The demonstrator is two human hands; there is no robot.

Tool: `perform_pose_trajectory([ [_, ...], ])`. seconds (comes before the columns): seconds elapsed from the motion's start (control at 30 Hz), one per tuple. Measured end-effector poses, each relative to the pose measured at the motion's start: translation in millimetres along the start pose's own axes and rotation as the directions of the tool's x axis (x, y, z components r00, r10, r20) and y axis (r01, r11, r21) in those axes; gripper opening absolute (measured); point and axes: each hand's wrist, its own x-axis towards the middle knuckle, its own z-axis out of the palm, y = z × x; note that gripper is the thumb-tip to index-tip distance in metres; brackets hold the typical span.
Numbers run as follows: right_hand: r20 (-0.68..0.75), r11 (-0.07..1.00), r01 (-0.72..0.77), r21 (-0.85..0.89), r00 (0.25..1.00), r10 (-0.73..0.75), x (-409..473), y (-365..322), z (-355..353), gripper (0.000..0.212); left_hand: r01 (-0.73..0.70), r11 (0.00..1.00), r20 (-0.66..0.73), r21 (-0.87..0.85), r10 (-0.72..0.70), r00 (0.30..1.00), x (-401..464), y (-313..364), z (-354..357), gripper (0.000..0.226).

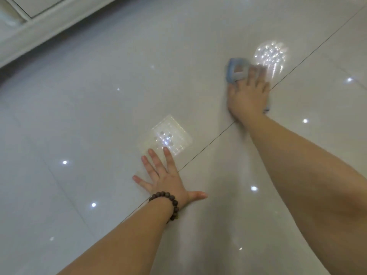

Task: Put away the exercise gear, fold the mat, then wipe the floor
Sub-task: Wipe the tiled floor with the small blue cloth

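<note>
Two bare arms show, with no sleeves on them. The left hand [166, 180] has five fingers and short nails with no polish that can be seen. A bracelet [168, 203] of round dark brown beads goes around the left wrist. The beads look like wood. The right hand [248, 94] wears no ring or band, and it looks a bit blurry.

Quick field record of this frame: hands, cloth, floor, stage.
stage: wiping the floor; no mat or exercise gear in view
right hand: pressed on a blue cloth, fingers blurred
left hand: flat on the floor, fingers spread, holds nothing
left wrist: dark bead bracelet
floor: glossy pale tiles, dark grout lines, reflected ceiling lights
top left: white furniture base
</note>
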Motion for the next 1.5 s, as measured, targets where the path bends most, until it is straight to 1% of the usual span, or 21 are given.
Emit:
perform_pose_trajectory([
  [0.03, 0.012, 0.975, 0.223, -0.018, 0.975, -0.223, -25.4, -32.3, 12.6, 0.054, -0.001, 1.000, -0.006, -0.004, 0.001, 1.000, -0.3, 0.0, -0.3, 0.163],
  [0.1, 0.115, 0.735, 0.677, -0.008, 0.731, -0.672, -80.3, -68.2, 28.7, 0.053, 0.008, 1.000, 0.001, -0.022, -0.008, 1.000, -1.7, -0.3, -0.8, 0.163],
  [0.17, 0.203, 0.537, 0.843, -0.018, 0.529, -0.824, -75.6, -51.7, 20.0, 0.055, -0.001, 1.000, -0.009, -0.012, 0.001, 1.000, -0.6, -1.1, -0.4, 0.163],
  [0.23, 0.123, 0.713, 0.694, -0.100, 0.720, -0.683, -21.3, -5.6, 7.0, 0.062, -0.003, 1.000, 0.004, -0.015, 0.003, 1.000, -0.8, -1.8, -2.1, 0.163],
  [0.3, 0.026, 0.983, 0.181, -0.011, 0.983, -0.181, 24.1, 42.2, -13.0, 0.062, -0.007, 1.000, 0.008, -0.023, 0.007, 1.000, -0.9, -2.0, -0.6, 0.162],
  [0.37, 0.018, 0.985, -0.153, 0.081, 0.988, 0.153, 16.6, 39.9, -16.0, 0.061, -0.012, 1.000, 0.005, -0.014, 0.012, 1.000, -1.0, -1.7, 0.5, 0.162],
  [0.4, -0.012, 0.992, -0.108, 0.059, 0.994, 0.109, -7.8, 17.0, -6.2, 0.060, -0.014, 1.000, -0.001, -0.016, 0.014, 1.000, -1.0, -1.9, 0.2, 0.163],
  [0.47, -0.031, 0.936, 0.344, 0.072, 0.939, -0.342, -73.7, -33.5, 21.6, 0.055, -0.014, 1.000, -0.016, -0.025, 0.013, 1.000, -1.6, -2.5, 1.1, 0.163],
  [0.57, 0.061, 0.626, 0.779, 0.012, 0.625, -0.778, -136.4, -33.9, 37.0, 0.049, -0.011, 1.000, -0.023, -0.020, 0.011, 1.000, 0.1, -2.5, 2.8, 0.163],
  [0.63, -0.032, 0.795, 0.606, -0.024, 0.794, -0.607, -105.3, 9.0, 31.5, 0.050, -0.011, 1.000, -0.029, -0.022, 0.010, 1.000, -0.6, -3.7, 2.5, 0.164],
  [0.7, -0.070, 0.984, 0.173, 0.041, 0.983, -0.170, -74.8, 44.0, 16.0, 0.053, -0.022, 0.999, -0.037, -0.023, 0.022, 0.999, -1.9, -4.7, 4.2, 0.164],
  [0.77, -0.020, 0.980, -0.159, 0.120, 0.987, 0.162, -74.1, 35.1, 15.0, 0.055, -0.041, 0.999, -0.046, -0.028, 0.040, 0.998, -3.2, -6.0, 5.3, 0.163],
  [0.8, -0.024, 0.983, -0.147, 0.109, 0.988, 0.150, -89.7, 12.4, 19.4, 0.056, -0.049, 0.998, -0.052, -0.038, 0.047, 0.998, -4.5, -7.0, 4.4, 0.163],
  [0.87, -0.062, 0.965, 0.243, 0.094, 0.969, -0.238, -136.0, -33.2, 37.3, 0.057, -0.065, 0.996, -0.063, -0.057, 0.061, 0.996, -6.3, -8.7, 4.5, 0.162],
  [0.97, 0.013, 0.686, 0.727, 0.032, 0.686, -0.727, -173.9, -30.2, 47.8, 0.053, -0.106, 0.992, -0.098, -0.070, 0.099, 0.990, -8.0, -10.0, 4.9, 0.155],
  [1.0, -0.013, 0.701, 0.713, 0.039, 0.701, -0.713, -162.8, -11.8, 43.3, 0.053, -0.122, 0.990, -0.111, -0.072, 0.114, 0.987, -10.5, -13.0, 4.3, 0.154],
  [1.1, -0.117, 0.953, 0.302, 0.034, 0.948, -0.296, -116.1, 37.0, 16.6, 0.062, -0.131, 0.985, -0.221, -0.115, 0.104, 0.970, -21.8, -44.5, 6.5, 0.145],
  [1.27, -0.152, 0.996, -0.027, 0.089, 0.988, 0.040, -99.9, 15.8, 13.3, 0.058, 0.126, 0.975, -0.209, -0.181, -0.163, 0.964, -54.6, -139.7, 26.2, 0.155],
  [1.33, -0.126, 0.997, 0.033, 0.073, 0.992, -0.024, -122.1, -37.8, 23.1, 0.058, 0.136, 0.976, -0.142, -0.172, -0.161, 0.977, -60.6, -153.6, 25.4, 0.162],
  [1.4, -0.051, 0.903, 0.429, 0.036, 0.903, -0.427, -176.1, -108.0, 47.9, 0.059, 0.115, 0.976, -0.127, -0.186, -0.140, 0.982, -43.1, -152.5, 33.2, 0.164],
  [1.5, 0.110, 0.474, 0.880, 0.041, 0.467, -0.877, -267.8, -168.2, 74.7, 0.052, -0.113, 0.926, -0.165, -0.361, 0.056, 0.985, -18.9, -146.7, 38.3, 0.147],
])
